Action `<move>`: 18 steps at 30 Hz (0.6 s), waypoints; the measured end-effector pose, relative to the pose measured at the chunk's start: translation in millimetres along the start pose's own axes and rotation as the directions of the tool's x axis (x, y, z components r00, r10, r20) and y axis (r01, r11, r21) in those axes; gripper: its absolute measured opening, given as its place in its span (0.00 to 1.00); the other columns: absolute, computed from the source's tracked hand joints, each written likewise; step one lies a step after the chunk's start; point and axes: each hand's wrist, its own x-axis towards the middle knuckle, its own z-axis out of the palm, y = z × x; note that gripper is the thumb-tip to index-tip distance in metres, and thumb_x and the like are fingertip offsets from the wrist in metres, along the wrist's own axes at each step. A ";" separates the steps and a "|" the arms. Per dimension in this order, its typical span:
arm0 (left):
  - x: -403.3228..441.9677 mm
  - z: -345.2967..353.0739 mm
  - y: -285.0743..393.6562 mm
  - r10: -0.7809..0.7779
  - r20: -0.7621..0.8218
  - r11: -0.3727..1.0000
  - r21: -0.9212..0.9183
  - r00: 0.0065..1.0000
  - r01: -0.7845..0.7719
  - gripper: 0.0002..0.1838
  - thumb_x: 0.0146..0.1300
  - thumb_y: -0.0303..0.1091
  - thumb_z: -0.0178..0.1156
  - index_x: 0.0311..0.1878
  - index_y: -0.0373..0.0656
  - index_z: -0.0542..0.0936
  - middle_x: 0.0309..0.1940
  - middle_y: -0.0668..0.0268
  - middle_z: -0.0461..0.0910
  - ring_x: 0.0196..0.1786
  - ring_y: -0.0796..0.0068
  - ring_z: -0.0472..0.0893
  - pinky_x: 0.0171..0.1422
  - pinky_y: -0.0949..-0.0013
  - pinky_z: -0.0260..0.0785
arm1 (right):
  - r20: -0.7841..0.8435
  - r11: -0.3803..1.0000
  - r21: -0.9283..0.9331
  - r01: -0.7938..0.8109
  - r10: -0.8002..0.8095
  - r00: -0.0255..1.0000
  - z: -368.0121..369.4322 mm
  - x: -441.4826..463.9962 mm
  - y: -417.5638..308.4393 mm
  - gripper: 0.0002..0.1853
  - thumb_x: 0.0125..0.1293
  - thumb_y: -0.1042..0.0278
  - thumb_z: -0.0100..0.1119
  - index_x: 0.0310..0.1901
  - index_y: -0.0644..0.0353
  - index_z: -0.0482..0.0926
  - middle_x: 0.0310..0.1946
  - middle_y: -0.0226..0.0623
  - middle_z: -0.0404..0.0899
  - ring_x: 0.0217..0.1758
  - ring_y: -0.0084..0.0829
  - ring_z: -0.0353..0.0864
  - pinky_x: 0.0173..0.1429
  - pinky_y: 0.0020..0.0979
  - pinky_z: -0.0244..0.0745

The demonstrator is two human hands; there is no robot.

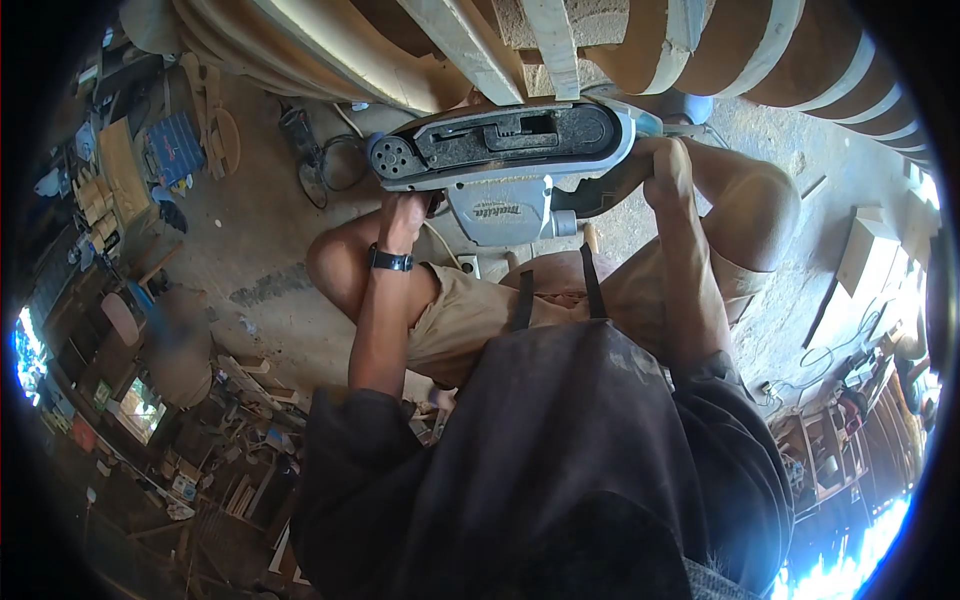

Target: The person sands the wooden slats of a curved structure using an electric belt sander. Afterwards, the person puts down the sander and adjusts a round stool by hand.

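Two hands bear the belt sander (505,143), which sits above the middle at 12 o'clock; the right hand (668,170), toward 2 o'clock, has its fingers clamped round the rear handle (622,188); the left hand (403,216), toward 11 o'clock, meets the opposite end, its fingers largely hidden by the sander, so how tightly they close cannot be told; the tool looks heavy and rigid, so a hold at both ends seems best; the smooth grey housing (488,222) may well slip more readily than the handle; beyond it at 12 o'clock is a curved, slatted wooden piece (462,45), though contact is unclear; farther out, toward 10 o'clock, a corded tool (303,150) lies on the floor (255,215).
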 end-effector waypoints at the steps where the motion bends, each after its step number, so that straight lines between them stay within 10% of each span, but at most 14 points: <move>1: -1.6 -1.5 -0.6 0.013 0.046 1.000 0.009 0.999 -0.014 0.07 0.60 0.30 0.56 0.40 0.42 0.79 0.26 0.69 0.75 0.24 0.82 0.70 0.24 0.76 0.60 | 0.004 1.000 0.001 -0.003 0.003 1.000 0.3 -1.3 1.0 0.05 0.52 0.80 0.51 0.32 0.64 0.71 0.27 0.43 0.79 0.26 0.42 0.78 0.30 0.37 0.73; 8: 28.4 -1.3 -42.3 0.112 -0.044 0.991 0.074 0.993 -0.109 0.08 0.63 0.31 0.53 0.43 0.43 0.78 0.27 0.71 0.75 0.25 0.83 0.69 0.23 0.77 0.58 | 0.025 0.988 -0.151 0.033 -0.029 0.999 11.4 -8.7 20.7 0.05 0.51 0.77 0.52 0.32 0.61 0.71 0.24 0.42 0.78 0.26 0.45 0.78 0.32 0.37 0.73; 12: 41.8 -11.2 -58.6 -0.035 -0.067 0.999 0.011 0.997 0.036 0.15 0.53 0.20 0.59 0.46 0.37 0.77 0.40 0.65 0.79 0.38 0.76 0.75 0.41 0.72 0.70 | 0.006 0.999 -0.041 -0.022 0.023 1.000 19.7 -13.1 34.4 0.07 0.47 0.75 0.56 0.30 0.64 0.75 0.23 0.43 0.79 0.26 0.44 0.79 0.31 0.35 0.72; 13: 44.7 -10.1 -60.6 -0.044 -0.053 0.999 0.011 0.998 0.045 0.11 0.56 0.23 0.57 0.44 0.39 0.76 0.36 0.66 0.77 0.34 0.77 0.73 0.36 0.73 0.67 | 0.075 0.841 0.158 -0.517 0.512 0.856 22.1 -3.8 22.8 0.07 0.44 0.75 0.56 0.28 0.67 0.78 0.23 0.44 0.79 0.26 0.41 0.79 0.31 0.35 0.72; 14: 46.3 -10.2 -62.8 -0.043 -0.040 0.999 0.023 0.998 0.043 0.07 0.59 0.25 0.55 0.41 0.41 0.76 0.33 0.67 0.75 0.31 0.78 0.71 0.32 0.74 0.65 | 0.124 0.425 0.330 -0.843 0.866 0.485 24.7 5.7 11.3 0.09 0.42 0.75 0.56 0.25 0.70 0.81 0.23 0.45 0.80 0.25 0.38 0.79 0.30 0.34 0.71; 18: 58.6 -11.6 -77.4 -0.009 0.005 0.995 0.100 1.000 0.009 0.03 0.63 0.30 0.52 0.36 0.44 0.75 0.26 0.68 0.72 0.23 0.81 0.68 0.22 0.76 0.60 | 0.212 -0.006 0.501 -0.865 0.970 0.116 34.4 8.5 32.4 0.08 0.41 0.78 0.56 0.26 0.69 0.81 0.24 0.46 0.81 0.28 0.37 0.81 0.32 0.32 0.73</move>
